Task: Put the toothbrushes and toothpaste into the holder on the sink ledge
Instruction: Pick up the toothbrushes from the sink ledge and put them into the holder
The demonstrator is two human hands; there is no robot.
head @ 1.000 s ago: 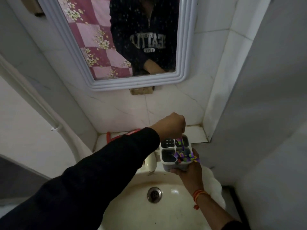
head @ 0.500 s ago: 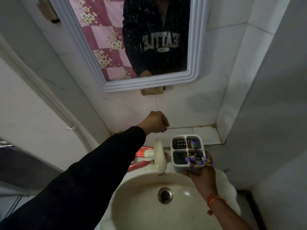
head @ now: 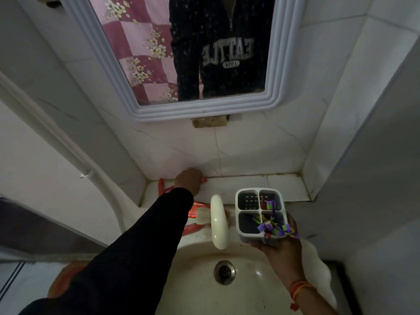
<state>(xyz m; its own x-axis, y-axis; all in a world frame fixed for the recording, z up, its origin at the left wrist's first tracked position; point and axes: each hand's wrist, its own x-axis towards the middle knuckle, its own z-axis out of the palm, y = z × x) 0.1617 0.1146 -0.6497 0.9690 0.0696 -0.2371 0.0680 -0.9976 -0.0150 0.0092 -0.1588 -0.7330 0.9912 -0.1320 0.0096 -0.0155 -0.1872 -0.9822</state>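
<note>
The left hand (head: 188, 180) is closing on a red item (head: 205, 179), its hold unclear; the right hand (head: 276, 245) is gripping the holder (head: 259, 214) from beneath; lifting it level toward that cradled holder should be safest.

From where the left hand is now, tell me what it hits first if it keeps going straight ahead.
The left hand, curled over a red item on the ledge, points at the tiled wall, probably its first contact; depth is unclear.
</note>
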